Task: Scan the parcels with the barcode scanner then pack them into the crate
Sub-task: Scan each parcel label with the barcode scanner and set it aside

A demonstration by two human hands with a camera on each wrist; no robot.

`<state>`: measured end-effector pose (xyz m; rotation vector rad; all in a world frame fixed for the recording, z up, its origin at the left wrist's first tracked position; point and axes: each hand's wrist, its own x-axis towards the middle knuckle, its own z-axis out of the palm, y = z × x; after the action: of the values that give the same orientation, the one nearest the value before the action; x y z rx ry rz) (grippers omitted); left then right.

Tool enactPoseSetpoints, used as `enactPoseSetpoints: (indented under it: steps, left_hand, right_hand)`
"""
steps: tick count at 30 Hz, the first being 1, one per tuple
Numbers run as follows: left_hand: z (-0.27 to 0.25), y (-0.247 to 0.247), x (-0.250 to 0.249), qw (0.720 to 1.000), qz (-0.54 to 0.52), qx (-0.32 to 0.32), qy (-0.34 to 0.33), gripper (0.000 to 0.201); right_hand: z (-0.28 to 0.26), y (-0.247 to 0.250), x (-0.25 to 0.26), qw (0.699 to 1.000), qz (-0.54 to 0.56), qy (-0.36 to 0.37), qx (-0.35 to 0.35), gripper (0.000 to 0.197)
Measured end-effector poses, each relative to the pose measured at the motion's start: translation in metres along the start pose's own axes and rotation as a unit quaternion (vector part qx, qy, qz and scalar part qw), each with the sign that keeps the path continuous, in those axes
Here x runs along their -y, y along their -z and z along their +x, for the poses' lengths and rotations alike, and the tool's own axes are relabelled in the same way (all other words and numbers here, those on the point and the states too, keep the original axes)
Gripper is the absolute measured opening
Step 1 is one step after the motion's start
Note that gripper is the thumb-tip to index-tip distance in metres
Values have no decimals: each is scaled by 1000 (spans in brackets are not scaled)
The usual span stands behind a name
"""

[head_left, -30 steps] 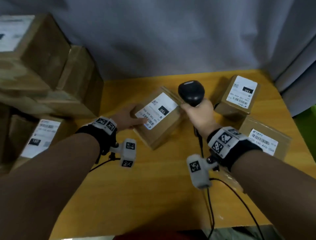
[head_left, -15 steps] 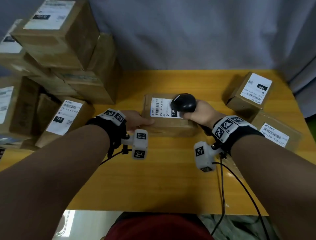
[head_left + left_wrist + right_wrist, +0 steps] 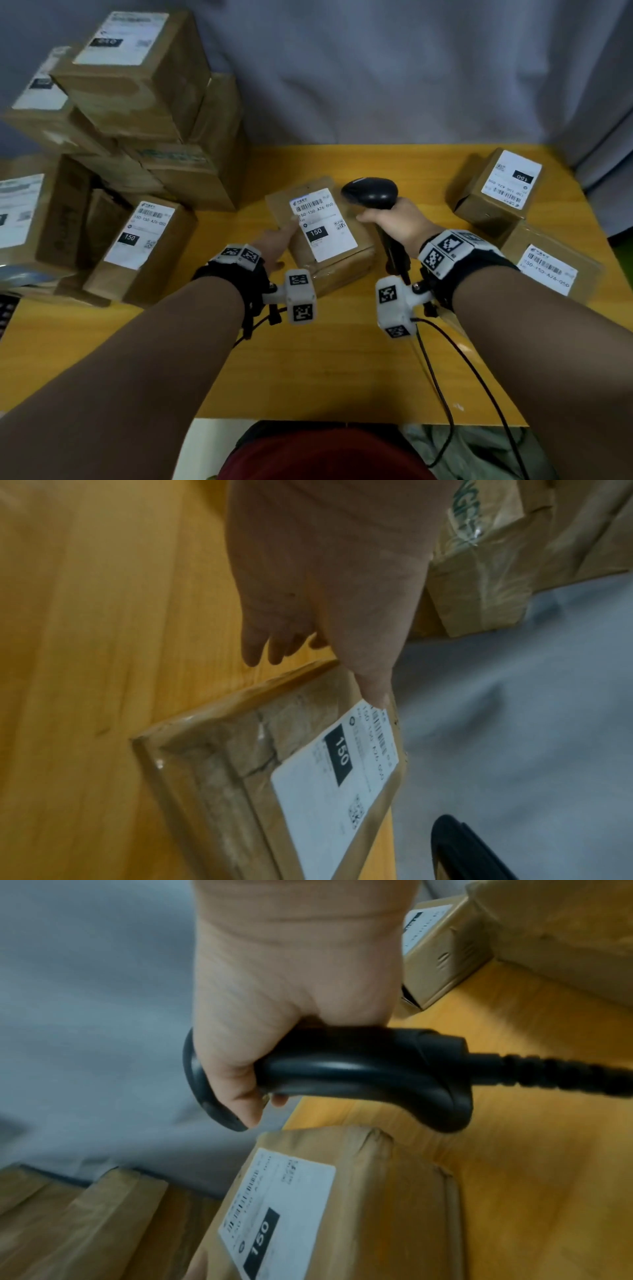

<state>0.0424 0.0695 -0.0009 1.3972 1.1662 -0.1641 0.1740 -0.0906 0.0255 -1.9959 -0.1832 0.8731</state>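
A brown parcel (image 3: 337, 260) with a white "150" label lies mid-table, label up. My left hand (image 3: 275, 241) holds its left edge, the thumb (image 3: 373, 693) pressed on the label's corner and the fingers (image 3: 263, 647) curled down behind the side. My right hand (image 3: 399, 224) grips the handle of the black barcode scanner (image 3: 371, 193), whose head hovers just right of the label's top. In the right wrist view the scanner handle (image 3: 369, 1069) sits in my fist above the parcel (image 3: 377, 1204). No crate shows.
Two labelled parcels (image 3: 496, 192) (image 3: 551, 267) sit at the table's right edge. A stack of parcels (image 3: 137, 89) rises at the left, with another labelled box (image 3: 144, 240) leaning in front. The scanner cable (image 3: 442, 373) trails off the near edge.
The parcel has turned so its label now faces up with the barcode at the far end. The scanner head has moved off the label to its right.
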Motion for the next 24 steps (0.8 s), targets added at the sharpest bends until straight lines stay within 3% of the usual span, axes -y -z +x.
enactPoseSetpoints:
  steps: [3,7,12,14,18,24]
  left_hand:
    - [-6,-8,4,999,-21,43,16,67]
    - [-9,0,-7,986,-159,51,7,52]
    - [-9,31,-29,988,-119,83,-54,30]
    - [-10,40,-35,986,-119,101,-61,34]
    - [-15,55,-41,984,-127,104,-75,61]
    - [-16,74,-37,977,-111,142,-116,54]
  right_hand:
    - [-3,-15,0,998,41,-42,29,16]
    - [-7,-31,-2,990,131,-40,13,18]
    - [-16,-22,10,978,207,-29,-10,45]
    - [-20,-22,17,979,204,-8,-21,44]
    - [-32,-29,34,978,204,28,-22,41]
    - [-47,-42,42,978,200,44,-38,39]
